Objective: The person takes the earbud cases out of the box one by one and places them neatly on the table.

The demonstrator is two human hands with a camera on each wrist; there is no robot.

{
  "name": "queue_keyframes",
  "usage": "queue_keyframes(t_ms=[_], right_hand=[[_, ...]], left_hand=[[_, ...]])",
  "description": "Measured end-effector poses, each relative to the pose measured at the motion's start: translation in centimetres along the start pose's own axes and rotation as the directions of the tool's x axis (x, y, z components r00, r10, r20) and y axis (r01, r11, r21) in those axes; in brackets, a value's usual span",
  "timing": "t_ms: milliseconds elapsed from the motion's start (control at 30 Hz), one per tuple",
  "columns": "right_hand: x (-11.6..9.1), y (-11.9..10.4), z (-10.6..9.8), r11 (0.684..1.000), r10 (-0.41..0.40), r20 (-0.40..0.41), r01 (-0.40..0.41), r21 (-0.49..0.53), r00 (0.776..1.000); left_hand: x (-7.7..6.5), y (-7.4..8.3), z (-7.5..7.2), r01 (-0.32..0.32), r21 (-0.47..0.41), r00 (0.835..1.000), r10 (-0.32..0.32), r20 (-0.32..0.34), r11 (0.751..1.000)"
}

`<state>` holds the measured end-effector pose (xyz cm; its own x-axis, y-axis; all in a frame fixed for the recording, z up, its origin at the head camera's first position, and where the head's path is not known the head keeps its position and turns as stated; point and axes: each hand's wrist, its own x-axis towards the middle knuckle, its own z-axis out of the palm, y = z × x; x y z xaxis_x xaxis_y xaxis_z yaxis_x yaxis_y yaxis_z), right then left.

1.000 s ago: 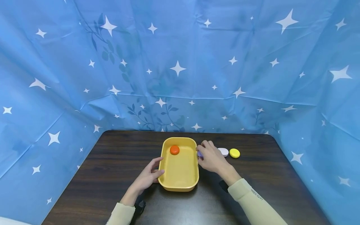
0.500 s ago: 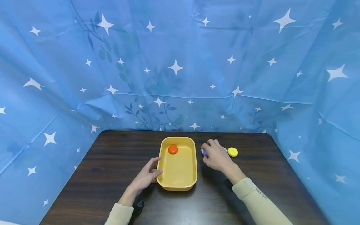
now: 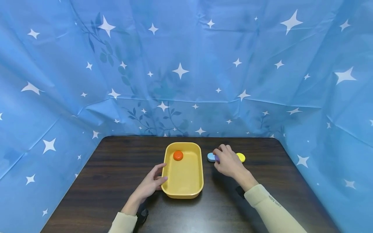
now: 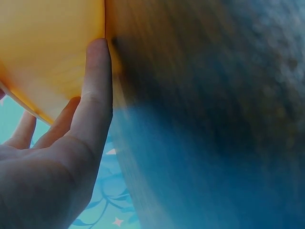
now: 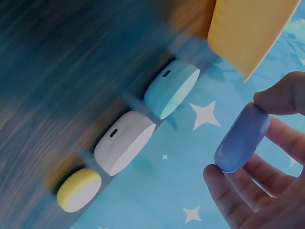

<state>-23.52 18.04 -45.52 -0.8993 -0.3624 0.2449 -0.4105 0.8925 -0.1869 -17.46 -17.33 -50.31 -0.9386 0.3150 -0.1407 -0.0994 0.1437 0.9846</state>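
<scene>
My right hand [image 3: 229,161] pinches a small purple, rounded oval case [image 5: 242,138] between thumb and fingertips, beyond the right side of the yellow tray [image 3: 183,195]. Left of the hand, on the table, lies a light blue oval case [image 3: 211,157]. A white oval case [image 5: 125,143] sits beside it, hidden by the hand in the head view. Past that is a smaller yellow round piece [image 3: 241,157]. My left hand [image 3: 148,184] touches the tray's left side, its thumb and fingers spread along the rim. Inside the tray, an orange round piece [image 3: 178,155] lies near the far left corner.
The dark wooden table [image 3: 116,168] has its far edge just behind the tray. A blue star-patterned cloth [image 3: 186,48] hangs behind it and along both sides. The light blue and white cases show small dark slots on their sides.
My right hand has moved right, away from the tray, with the purple case in its grip. The light blue case has come into sight and the white one is now covered. The left hand stays on the tray.
</scene>
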Motion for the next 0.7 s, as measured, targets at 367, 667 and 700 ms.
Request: queue_keyframes(t_ms=[367,667,700], right_hand=[[-0.4,1.3,-0.4,1.0,-0.006,-0.043,0.005,-0.015,0.999],[-0.8,2.8,-0.7,1.0,0.027,-0.038,-0.028,-0.013,0.999],[-0.8,2.9,-0.7,0.999,0.034,-0.039,-0.035,-0.013,0.999]], left_hand=[[0.2,-0.1,0.0,0.006,-0.01,1.0,-0.005,0.007,1.0],[0.0,0.0,0.1,0.015,-0.005,1.0,-0.015,-0.006,1.0],[0.0,0.0,0.1,0.015,-0.001,1.0,-0.015,-0.009,1.0]])
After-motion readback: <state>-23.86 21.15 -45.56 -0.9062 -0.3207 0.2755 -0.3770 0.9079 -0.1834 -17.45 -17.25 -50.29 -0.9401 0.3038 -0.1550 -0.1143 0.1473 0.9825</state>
